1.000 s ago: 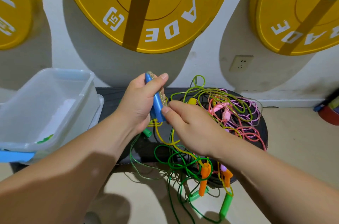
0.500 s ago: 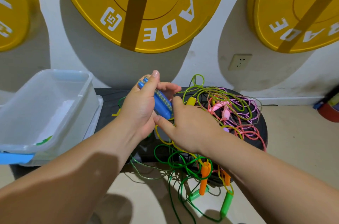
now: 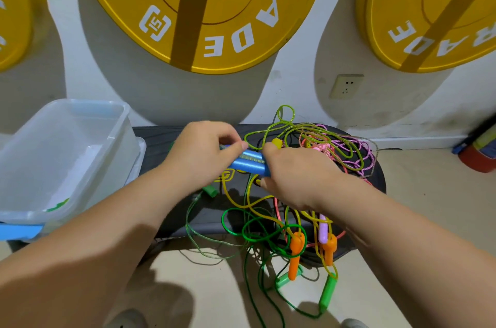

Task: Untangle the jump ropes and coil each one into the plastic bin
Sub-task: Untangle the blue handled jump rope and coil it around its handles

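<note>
Clutching the blue handles (image 3: 248, 165) between them, the left grip (image 3: 200, 157) and right grip (image 3: 300, 180) both pinched tight; the jump ropes (image 3: 295, 244) lay knotted beneath and right of them, the plastic bin (image 3: 115, 150) off to their left. Yanking might have cinched loops or dragged the tangle off the desk (image 3: 158, 137)

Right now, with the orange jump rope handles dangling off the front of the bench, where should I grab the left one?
Take the left orange handle round its lower half, coming from the front. It hangs nearly upright past the edge of the bench, and its lower end is bare, while the cord tangle loops over its top.
</note>
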